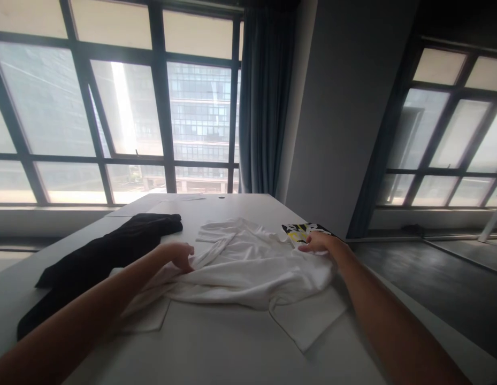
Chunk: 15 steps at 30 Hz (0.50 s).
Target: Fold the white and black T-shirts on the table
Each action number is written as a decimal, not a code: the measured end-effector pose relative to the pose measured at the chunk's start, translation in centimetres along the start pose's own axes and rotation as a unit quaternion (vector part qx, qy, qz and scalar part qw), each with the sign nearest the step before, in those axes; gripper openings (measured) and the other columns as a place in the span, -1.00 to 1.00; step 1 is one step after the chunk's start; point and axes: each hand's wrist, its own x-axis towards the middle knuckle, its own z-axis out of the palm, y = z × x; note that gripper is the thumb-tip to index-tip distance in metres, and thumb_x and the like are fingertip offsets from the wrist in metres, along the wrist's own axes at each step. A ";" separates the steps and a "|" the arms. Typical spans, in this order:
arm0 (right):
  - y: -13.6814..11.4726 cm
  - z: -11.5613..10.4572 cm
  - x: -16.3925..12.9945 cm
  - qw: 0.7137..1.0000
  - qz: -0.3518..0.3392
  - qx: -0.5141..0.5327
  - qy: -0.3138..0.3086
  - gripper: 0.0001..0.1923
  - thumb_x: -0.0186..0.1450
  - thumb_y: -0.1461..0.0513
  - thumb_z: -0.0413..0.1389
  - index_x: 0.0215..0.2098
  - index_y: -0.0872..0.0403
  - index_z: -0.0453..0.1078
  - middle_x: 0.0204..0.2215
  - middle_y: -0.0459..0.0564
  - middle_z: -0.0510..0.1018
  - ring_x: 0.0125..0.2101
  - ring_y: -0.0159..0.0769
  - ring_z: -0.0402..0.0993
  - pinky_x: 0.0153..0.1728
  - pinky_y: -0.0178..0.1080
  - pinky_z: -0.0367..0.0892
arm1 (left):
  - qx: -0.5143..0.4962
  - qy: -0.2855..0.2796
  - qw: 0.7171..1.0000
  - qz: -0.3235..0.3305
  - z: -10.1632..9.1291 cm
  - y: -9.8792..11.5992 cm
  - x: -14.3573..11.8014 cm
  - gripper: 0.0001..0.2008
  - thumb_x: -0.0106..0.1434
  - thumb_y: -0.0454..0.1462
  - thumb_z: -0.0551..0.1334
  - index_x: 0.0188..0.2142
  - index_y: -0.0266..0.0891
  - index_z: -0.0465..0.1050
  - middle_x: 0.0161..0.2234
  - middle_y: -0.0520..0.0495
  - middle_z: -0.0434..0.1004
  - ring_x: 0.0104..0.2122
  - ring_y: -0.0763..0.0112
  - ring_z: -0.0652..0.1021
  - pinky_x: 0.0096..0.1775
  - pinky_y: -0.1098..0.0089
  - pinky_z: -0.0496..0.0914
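A white short-sleeved shirt [240, 270] lies spread and wrinkled across the table, one sleeve pointing toward me at the right. My left hand [182, 255] is closed on the fabric at the shirt's left side, fingers bent down into it. At the far right side, my right hand [319, 241] pinches the shirt's edge between thumb and fingers; part of that grip is hidden. Just behind the right hand lies a flat item with a black, yellow and white pattern [297, 233]. Beside my left forearm rests a folded black garment [112, 246].
The white table [220, 347] stretches away toward large windows [200, 112]. A dark round hole [221, 198] sits near its far edge. A blue curtain [262, 107] and a grey pillar [340, 107] stand behind it. Grey floor [425, 278] lies to the right.
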 end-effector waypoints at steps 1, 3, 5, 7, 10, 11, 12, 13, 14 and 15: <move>-0.4 0.1 0.3 1.000 -0.001 -0.010 0.007 -0.63 0.00 -0.01 0.38 -0.44 0.11 0.52 -0.34 0.09 0.60 -0.25 -0.06 0.54 -0.23 -0.16 0.36 | 0.007 -0.023 1.000 -0.011 0.2 -0.4 -1.2 -0.22 -0.19 0.04 0.40 0.02 -0.26 0.54 0.00 -0.37 0.58 -0.16 -0.07 0.61 -0.16 0.19 0.47; -1.0 0.4 0.7 1.000 -0.002 -0.018 0.003 -0.62 -0.03 -0.01 0.40 -0.40 0.08 0.53 -0.29 0.08 0.60 -0.20 -0.04 0.54 -0.20 -0.15 0.38 | 0.021 -0.048 0.998 -0.021 0.6 -1.1 -3.5 -0.33 -0.14 -0.02 0.37 -0.02 -0.27 0.56 -0.08 -0.33 0.62 -0.22 -0.01 0.61 -0.20 0.21 0.48; -1.5 1.0 1.0 1.000 -0.010 -0.021 -0.009 -0.61 -0.02 -0.02 0.40 -0.38 0.06 0.52 -0.25 0.07 0.60 -0.17 -0.03 0.54 -0.16 -0.15 0.39 | 0.036 -0.058 0.997 -0.029 1.0 -1.7 -5.7 -0.47 -0.04 -0.09 0.31 -0.08 -0.32 0.57 -0.15 -0.33 0.64 -0.25 0.01 0.61 -0.22 0.20 0.48; -2.0 1.8 1.1 0.999 -0.026 -0.028 -0.013 -0.62 0.00 -0.02 0.39 -0.36 0.06 0.52 -0.23 0.07 0.61 -0.15 -0.02 0.54 -0.12 -0.15 0.38 | 0.039 -0.046 0.998 -0.036 1.3 -2.4 -7.4 -0.59 0.04 -0.16 0.24 -0.17 -0.36 0.58 -0.20 -0.35 0.64 -0.27 0.03 0.61 -0.22 0.19 0.47; -2.5 2.8 1.1 0.998 -0.049 -0.028 0.008 -0.66 0.02 0.11 0.37 -0.27 0.07 0.52 -0.20 0.06 0.61 -0.14 -0.07 0.53 -0.12 -0.19 0.37 | -0.007 -0.019 0.998 -0.053 1.6 -4.0 -8.8 -0.69 0.07 -0.25 0.17 -0.23 -0.34 0.56 -0.22 -0.31 0.63 -0.29 0.08 0.60 -0.24 0.23 0.46; -2.6 3.0 1.1 0.998 -0.053 -0.027 0.019 -0.67 0.01 0.18 0.36 -0.24 0.07 0.52 -0.19 0.05 0.61 -0.14 -0.10 0.54 -0.14 -0.23 0.36 | -0.029 -0.004 0.998 -0.062 1.5 -4.8 -9.0 -0.72 0.07 -0.26 0.15 -0.27 -0.31 0.55 -0.25 -0.28 0.63 -0.30 0.11 0.60 -0.25 0.25 0.45; -2.7 3.1 1.0 0.998 -0.054 -0.028 0.033 -0.67 0.01 0.24 0.33 -0.23 0.07 0.52 -0.19 0.03 0.62 -0.14 -0.12 0.54 -0.17 -0.26 0.35 | -0.048 0.012 0.996 -0.074 1.3 -5.7 -9.1 -0.75 0.06 -0.28 0.14 -0.30 -0.30 0.54 -0.28 -0.24 0.63 -0.31 0.13 0.59 -0.25 0.27 0.44; -2.8 3.0 0.9 0.997 -0.052 -0.031 0.052 -0.68 0.01 0.28 0.30 -0.22 0.07 0.52 -0.19 0.03 0.62 -0.14 -0.14 0.54 -0.19 -0.29 0.34 | -0.063 0.031 0.994 -0.087 0.9 -6.7 -9.1 -0.76 0.06 -0.28 0.13 -0.32 -0.28 0.52 -0.29 -0.23 0.63 -0.31 0.14 0.59 -0.25 0.28 0.43; -2.8 2.7 0.8 0.995 -0.047 -0.036 0.078 -0.69 0.03 0.30 0.26 -0.22 0.07 0.52 -0.20 0.03 0.63 -0.15 -0.16 0.54 -0.22 -0.31 0.33 | -0.070 0.054 0.991 -0.102 0.4 -7.7 -8.9 -0.76 0.06 -0.28 0.11 -0.32 -0.27 0.51 -0.29 -0.22 0.62 -0.29 0.14 0.59 -0.24 0.28 0.42; -2.8 2.3 0.6 0.992 -0.039 -0.042 0.110 -0.71 0.05 0.30 0.23 -0.22 0.07 0.52 -0.21 0.04 0.63 -0.16 -0.15 0.55 -0.25 -0.31 0.32 | -0.071 0.080 0.987 -0.117 -0.2 -8.7 -8.8 -0.75 0.07 -0.27 0.10 -0.31 -0.27 0.50 -0.27 -0.23 0.62 -0.27 0.12 0.59 -0.22 0.27 0.42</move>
